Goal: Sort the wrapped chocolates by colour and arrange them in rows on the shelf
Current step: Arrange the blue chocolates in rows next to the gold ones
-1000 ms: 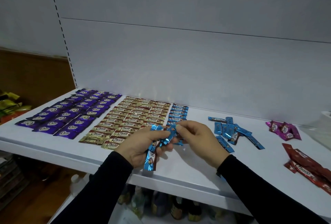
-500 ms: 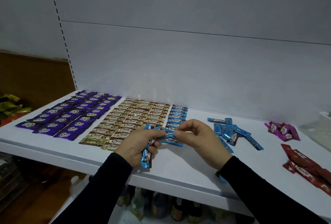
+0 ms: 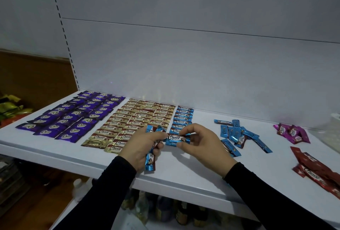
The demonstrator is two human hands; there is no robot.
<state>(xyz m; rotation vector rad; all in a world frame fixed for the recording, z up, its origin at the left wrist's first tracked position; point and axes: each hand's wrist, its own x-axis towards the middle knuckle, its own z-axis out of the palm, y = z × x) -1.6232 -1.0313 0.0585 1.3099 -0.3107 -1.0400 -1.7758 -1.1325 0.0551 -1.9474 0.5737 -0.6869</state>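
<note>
Far to the left of both hands, past the white metal shelf (image 3: pixel 184 172), crumpled yellow-green and orange packets (image 3: pixel 11 108) sat half out of frame, too cut off to make out. On the shelf, up and to the left of the left hand, shiny purple foil-wrapped chocolates (image 3: pixel 73 117) lay flat in rows, and just beside that hand's knuckles lay rows of gold-and-brown foil-wrapped chocolates (image 3: pixel 132 121), the nearest ones partly hidden behind it. The left hand (image 3: pixel 141 147) was clenched round a bunch of blue foil-wrapped chocolates (image 3: pixel 150 161); their ends stuck out above and below the fist, and how many it held could not be told. Between the two hands a single blue "Choco" chocolate (image 3: pixel 176 138) was pinched by the right hand (image 3: pixel 200 143) between thumb and fingertips, its left end touching the left hand's fingers. Directly beyond the hands ran a single column of blue chocolates (image 3: pixel 183 117), its near end covered by them. To the right of the right hand lay a loose heap of blue chocolates (image 3: pixel 237 135), then a small pile of magenta foil-wrapped chocolates (image 3: pixel 292 132), and nearer the shelf edge red foil-wrapped chocolates (image 3: pixel 316 171) running out of frame. Under the shelf, below the black sleeves (image 3: pixel 266 193), dim bottles (image 3: pixel 165 209) were hard to make out
</note>
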